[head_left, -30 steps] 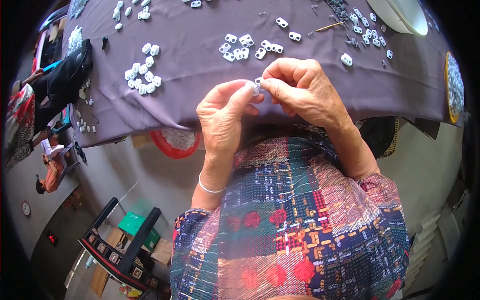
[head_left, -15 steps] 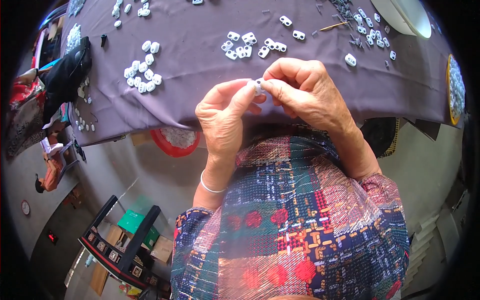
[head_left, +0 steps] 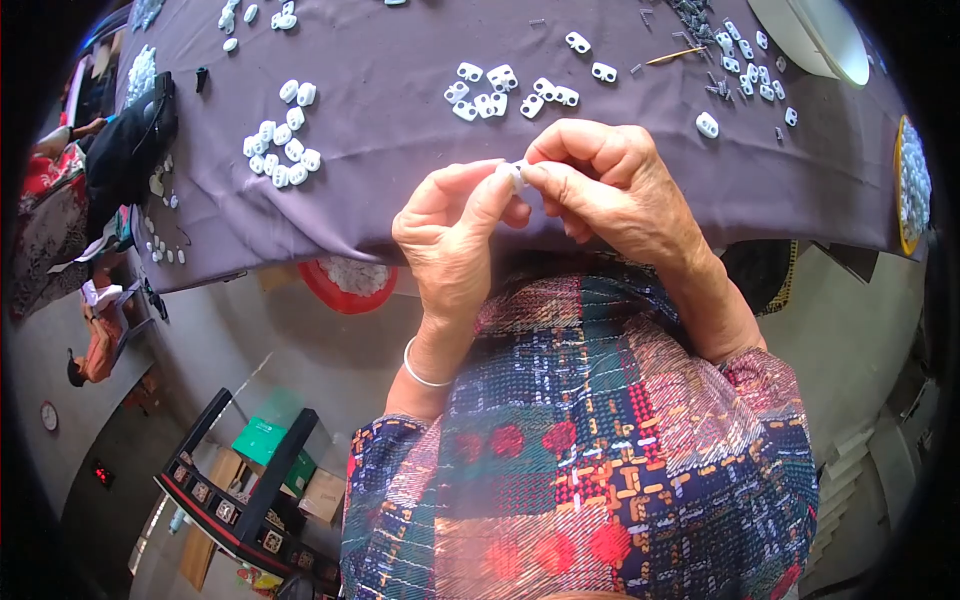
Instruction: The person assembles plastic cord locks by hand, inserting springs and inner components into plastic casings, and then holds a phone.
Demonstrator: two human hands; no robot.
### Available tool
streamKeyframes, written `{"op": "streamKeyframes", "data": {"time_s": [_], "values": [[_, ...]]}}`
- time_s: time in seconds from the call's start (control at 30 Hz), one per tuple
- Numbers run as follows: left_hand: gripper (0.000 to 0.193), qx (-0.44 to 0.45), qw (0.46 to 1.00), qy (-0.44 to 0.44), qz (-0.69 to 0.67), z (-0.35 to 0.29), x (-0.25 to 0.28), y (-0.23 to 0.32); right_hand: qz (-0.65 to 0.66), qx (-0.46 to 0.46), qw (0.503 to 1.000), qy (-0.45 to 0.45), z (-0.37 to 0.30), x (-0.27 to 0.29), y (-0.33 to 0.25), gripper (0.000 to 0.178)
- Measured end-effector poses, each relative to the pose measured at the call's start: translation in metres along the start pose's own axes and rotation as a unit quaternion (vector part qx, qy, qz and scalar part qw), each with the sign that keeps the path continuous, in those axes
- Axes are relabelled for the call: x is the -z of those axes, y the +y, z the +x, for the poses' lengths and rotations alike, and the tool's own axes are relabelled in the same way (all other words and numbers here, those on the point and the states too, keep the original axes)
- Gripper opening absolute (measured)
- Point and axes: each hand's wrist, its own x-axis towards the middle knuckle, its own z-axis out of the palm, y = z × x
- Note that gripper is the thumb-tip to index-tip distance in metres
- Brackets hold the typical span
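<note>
Close to the table's near edge, both my hands pinch one small white plastic cord lock (head_left: 517,174). My left hand (head_left: 448,225) grips its left side between thumb and fingers. From the right, thumb and index finger of my right hand (head_left: 625,190) press against it. Fingertips cover most of the piece, so a spring inside cannot be made out. Beyond my hands lie several loose white two-hole cord lock parts (head_left: 497,78). A ring-like group of similar white pieces (head_left: 295,150) lies farther left.
Dark metal springs (head_left: 690,18) and a gold-coloured pointed stick (head_left: 675,56) lie at the far right, near a white bowl (head_left: 845,50). A yellow-rimmed tray (head_left: 908,245) of white parts stands at the right edge. Below the table's edge sits a red basin (head_left: 350,306).
The cord lock has turned slightly between my fingertips; its dark hole shows less now. Both hands keep their pinch in nearly the same place.
</note>
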Motion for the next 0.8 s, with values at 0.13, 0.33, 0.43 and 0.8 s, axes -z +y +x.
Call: {"op": "streamKeyframes", "data": {"time_s": [0.13,0.33,0.43,0.8], "values": [[0.011,-0.025,1.0,-0.006,-0.002,0.004,-0.001,-0.006,0.041,-0.056,0.998,-0.007,0.002,-0.001,-0.001,0.014],[0.01,0.001,1.0,0.001,0.019,0.006,-0.003,-0.002,-0.005,-0.01,1.0,-0.004,0.009,0.001,0.008,0.014],[0.01,0.003,1.0,-0.004,-0.025,0.008,0.002,-0.004,-0.066,0.057,0.996,-0.001,0.01,-0.002,0.009,0.012],[0.013,0.109,0.974,-0.055,-0.192,0.005,0.002,0.007,-0.414,0.213,0.882,0.076,-0.003,-0.015,-0.007,0.028]]}}
